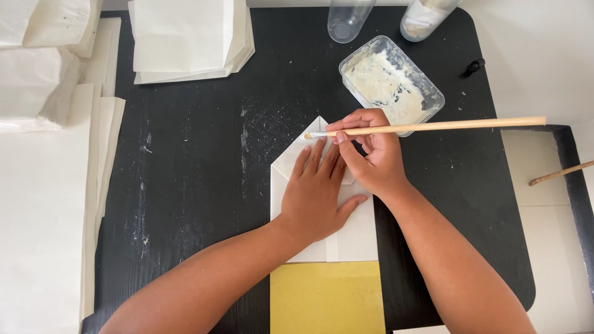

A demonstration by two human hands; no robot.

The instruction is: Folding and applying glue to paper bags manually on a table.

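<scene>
A white folded paper piece point(354, 238) with a pointed top flap lies on the black table point(198, 161). My left hand point(315, 195) presses flat on it, fingers spread toward the point. My right hand point(370, 148) grips a long wooden brush point(445, 127) held level, its bristle tip touching the flap's point at the left. A clear plastic tub of white paste point(391, 85) sits just beyond the paper, close to my right hand.
A yellow sheet point(328, 298) lies under the paper's near end. Stacks of white paper bags point(189, 40) sit at the back and along the left point(43, 204). Two clear cups point(348, 21) stand at the far edge. A second wooden stick point(560, 174) lies at the right.
</scene>
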